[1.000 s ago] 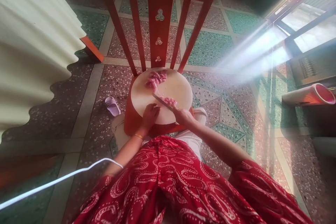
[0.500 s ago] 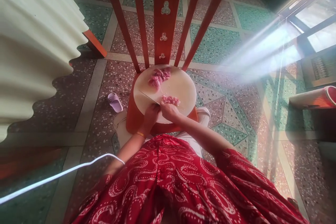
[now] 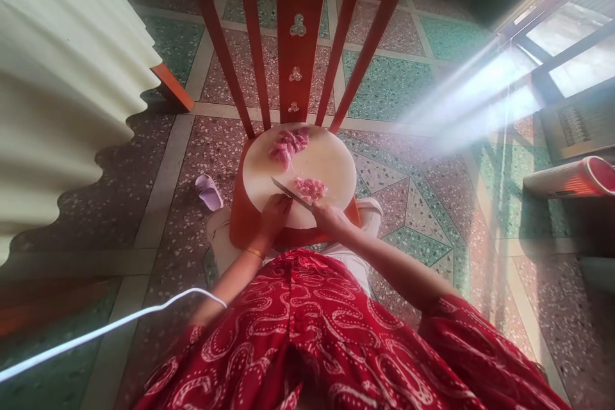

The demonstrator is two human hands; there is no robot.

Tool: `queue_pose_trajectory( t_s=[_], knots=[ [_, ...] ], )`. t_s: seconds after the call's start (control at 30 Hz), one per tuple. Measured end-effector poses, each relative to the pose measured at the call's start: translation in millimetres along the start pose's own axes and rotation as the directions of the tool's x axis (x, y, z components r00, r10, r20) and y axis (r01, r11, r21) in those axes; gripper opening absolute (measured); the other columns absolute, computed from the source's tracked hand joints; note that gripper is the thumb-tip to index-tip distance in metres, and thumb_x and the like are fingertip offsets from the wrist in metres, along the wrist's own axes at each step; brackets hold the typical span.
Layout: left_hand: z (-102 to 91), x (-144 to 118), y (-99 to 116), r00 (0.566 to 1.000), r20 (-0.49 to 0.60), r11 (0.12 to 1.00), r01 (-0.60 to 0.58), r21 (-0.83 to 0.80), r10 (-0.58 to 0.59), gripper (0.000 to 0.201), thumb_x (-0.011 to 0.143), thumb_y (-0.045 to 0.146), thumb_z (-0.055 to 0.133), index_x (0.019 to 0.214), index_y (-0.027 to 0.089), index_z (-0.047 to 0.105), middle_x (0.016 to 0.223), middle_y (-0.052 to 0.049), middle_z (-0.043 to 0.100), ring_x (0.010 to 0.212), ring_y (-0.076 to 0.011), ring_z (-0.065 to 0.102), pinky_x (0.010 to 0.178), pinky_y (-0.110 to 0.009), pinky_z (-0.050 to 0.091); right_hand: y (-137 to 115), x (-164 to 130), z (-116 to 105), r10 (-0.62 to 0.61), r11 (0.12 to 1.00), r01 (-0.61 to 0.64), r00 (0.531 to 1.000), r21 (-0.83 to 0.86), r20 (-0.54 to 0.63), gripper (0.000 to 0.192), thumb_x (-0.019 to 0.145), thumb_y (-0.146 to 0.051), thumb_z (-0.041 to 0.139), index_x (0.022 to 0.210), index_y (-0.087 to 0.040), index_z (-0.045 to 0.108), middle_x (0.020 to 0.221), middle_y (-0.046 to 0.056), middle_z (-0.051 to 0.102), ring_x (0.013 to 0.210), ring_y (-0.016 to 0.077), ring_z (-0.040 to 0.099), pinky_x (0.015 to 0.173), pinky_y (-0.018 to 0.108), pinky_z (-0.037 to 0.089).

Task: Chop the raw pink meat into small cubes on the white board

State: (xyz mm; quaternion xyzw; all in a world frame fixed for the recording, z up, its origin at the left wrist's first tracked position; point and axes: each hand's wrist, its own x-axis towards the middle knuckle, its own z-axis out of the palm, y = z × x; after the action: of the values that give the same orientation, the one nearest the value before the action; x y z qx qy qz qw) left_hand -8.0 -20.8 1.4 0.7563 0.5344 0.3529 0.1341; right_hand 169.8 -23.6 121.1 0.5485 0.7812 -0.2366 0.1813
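A round pale cutting board [image 3: 339,163] rests on a wooden chair seat. Near its far edge lies a larger pile of raw pink meat [image 3: 289,146], and closer to me is a smaller heap of cut meat pieces [image 3: 310,188]. My right hand [image 3: 332,220] is closed around the handle of a knife [image 3: 292,193], whose blade points left and away across the board. Just on the near side of the blade, my left hand [image 3: 276,214] is at the board's front edge with its fingers pressed together. What they hold, if anything, is too small to tell.
The chair's slatted back [image 3: 296,51] rises beyond the board. A lilac slipper [image 3: 209,193] lies on the floor at left, near a pale curtain [image 3: 62,96]. A white cord [image 3: 120,319] crosses the lower left. At right is a light-coloured bin [image 3: 557,180].
My right hand has moved right and towards me with the knife, away from my left hand. More of the blade now shows beside the cut pieces. The left hand has barely shifted.
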Motion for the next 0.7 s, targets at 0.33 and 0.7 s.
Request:
queue_pose_trajectory(
  t_s=[0.33,0.7],
  knots=[
    [4.2,1.7,-6.5,0.999,0.033,0.997,-0.026,0.072,0.024,0.020,0.089,0.021,0.045,0.094,0.018,0.064,0.087,-0.008,0.064,0.087,-0.0210,0.057,0.079,-0.036,0.049,-38.9,56.4,-9.9,-0.074,0.997,0.072,0.995,-0.033,-0.063,0.030,0.087,-0.012,0.035,0.114,-0.013,0.048,0.096,0.014,0.066,0.087,0.0233,0.065,0.068,0.030,0.049],
    [-3.0,-2.0,-3.4,0.996,-0.035,0.995,0.086,-0.049,-0.088,0.021,0.090,0.027,0.045,0.093,0.019,0.064,0.099,-0.008,0.061,0.097,-0.0197,0.055,0.086,-0.037,0.048,10.8,-3.8,-5.2,0.071,0.998,-0.070,0.997,0.005,-0.027,0.050,0.087,-0.013,0.039,0.137,-0.019,0.032,0.100,0.012,0.066,0.090,0.0225,0.064,0.071,0.027,0.047]
  ],
)
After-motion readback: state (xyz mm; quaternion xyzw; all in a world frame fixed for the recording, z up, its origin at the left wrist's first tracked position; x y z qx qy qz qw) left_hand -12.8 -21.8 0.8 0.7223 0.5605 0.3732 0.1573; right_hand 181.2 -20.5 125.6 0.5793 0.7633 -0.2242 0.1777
